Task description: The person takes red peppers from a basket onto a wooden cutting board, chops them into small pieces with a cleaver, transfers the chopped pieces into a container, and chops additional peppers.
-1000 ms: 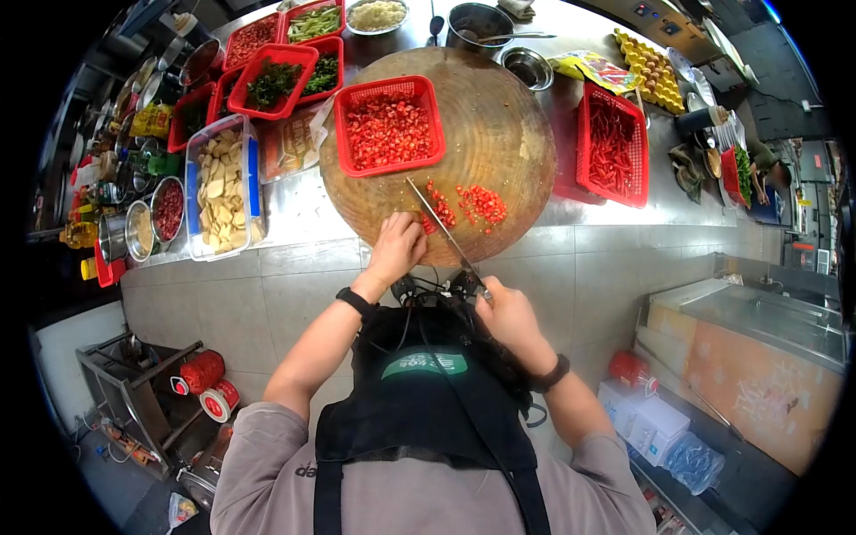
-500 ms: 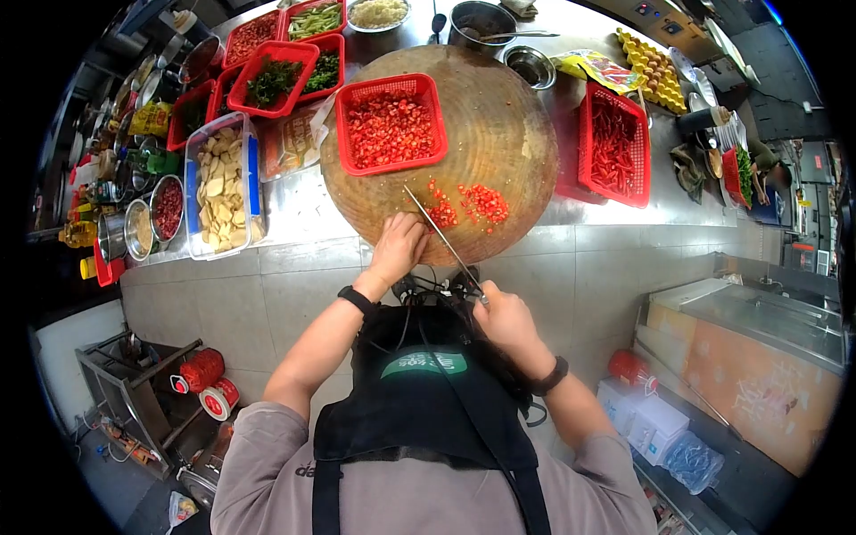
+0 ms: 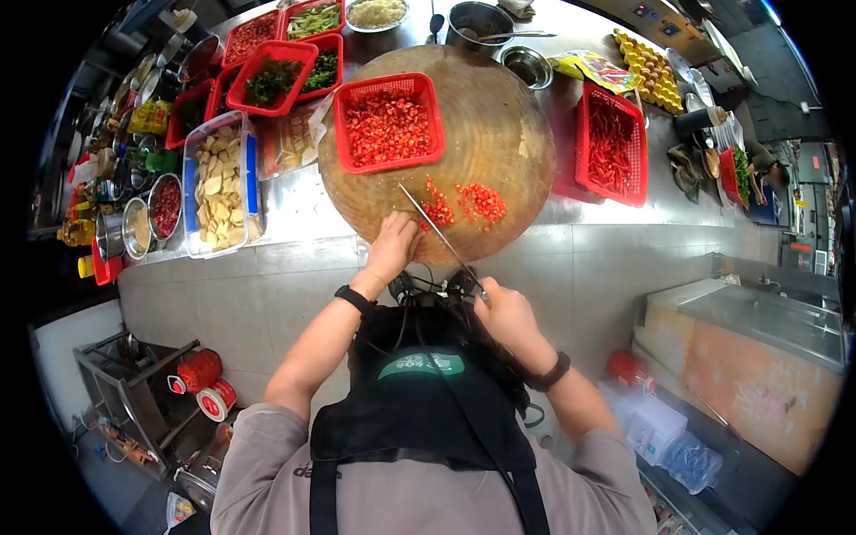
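Note:
My right hand (image 3: 510, 319) is wrapped round the handle of a kitchen knife (image 3: 446, 242). The blade slants up and left across the near edge of a round wooden chopping board (image 3: 499, 107). Just left of the blade, my left hand (image 3: 395, 247) rests on the board with its fingers curled together. A bit of red chili pepper shows at its fingertips; the rest is hidden under them. Right of the blade lie two small heaps of chopped red chili (image 3: 481, 203). Farther back on the board stands a red basket (image 3: 390, 167) filled with chopped chili.
A red basket of whole chilies (image 3: 584, 147) stands right of the board, with an egg tray (image 3: 649, 71) behind it. On the left are a clear tub of sliced pale pieces (image 3: 252, 192) and red baskets of greens (image 3: 283, 109). A metal pot (image 3: 481, 18) sits behind the board.
The whole view has shifted very slightly to the left. Both hands and the knife keep nearly the same place on the board, and the chopped heaps look alike.

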Demonstrator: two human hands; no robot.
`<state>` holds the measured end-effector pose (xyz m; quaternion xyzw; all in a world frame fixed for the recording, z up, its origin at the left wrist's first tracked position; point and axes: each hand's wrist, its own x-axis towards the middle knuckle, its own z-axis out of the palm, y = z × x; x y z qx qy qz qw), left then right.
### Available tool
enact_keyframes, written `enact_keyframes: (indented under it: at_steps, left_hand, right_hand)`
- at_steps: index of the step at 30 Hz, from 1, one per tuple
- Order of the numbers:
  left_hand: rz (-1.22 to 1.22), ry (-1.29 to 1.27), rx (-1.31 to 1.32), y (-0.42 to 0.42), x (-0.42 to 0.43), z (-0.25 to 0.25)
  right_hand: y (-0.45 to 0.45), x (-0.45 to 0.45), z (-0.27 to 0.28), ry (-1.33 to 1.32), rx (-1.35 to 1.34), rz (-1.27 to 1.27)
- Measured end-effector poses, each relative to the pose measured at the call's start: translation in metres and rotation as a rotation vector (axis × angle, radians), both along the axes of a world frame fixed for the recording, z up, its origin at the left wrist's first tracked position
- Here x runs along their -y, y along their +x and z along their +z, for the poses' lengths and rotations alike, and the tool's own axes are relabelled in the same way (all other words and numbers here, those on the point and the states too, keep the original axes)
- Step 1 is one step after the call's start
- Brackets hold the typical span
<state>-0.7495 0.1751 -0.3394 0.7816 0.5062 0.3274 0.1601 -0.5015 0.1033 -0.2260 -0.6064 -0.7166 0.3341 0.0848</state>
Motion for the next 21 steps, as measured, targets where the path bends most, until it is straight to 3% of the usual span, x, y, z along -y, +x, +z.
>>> enact_keyframes:
  at_steps: [6,11,21]
  left_hand:
    - [-0.018,0.036,0.081,0.001,-0.001,0.005]
    - [-0.003,0.002,-0.003,0.0,0.001,-0.006]
    - [0.029,0.031,0.116,-0.002,0.007,0.0]
  right_hand:
    - [0.003,0.007,-0.001,-0.045,0.036,0.024]
    - [-0.022,-0.007,-0.023,-0.026,0.047,0.021]
    - [-0.005,0.002,0.0,0.036,-0.044,-0.033]
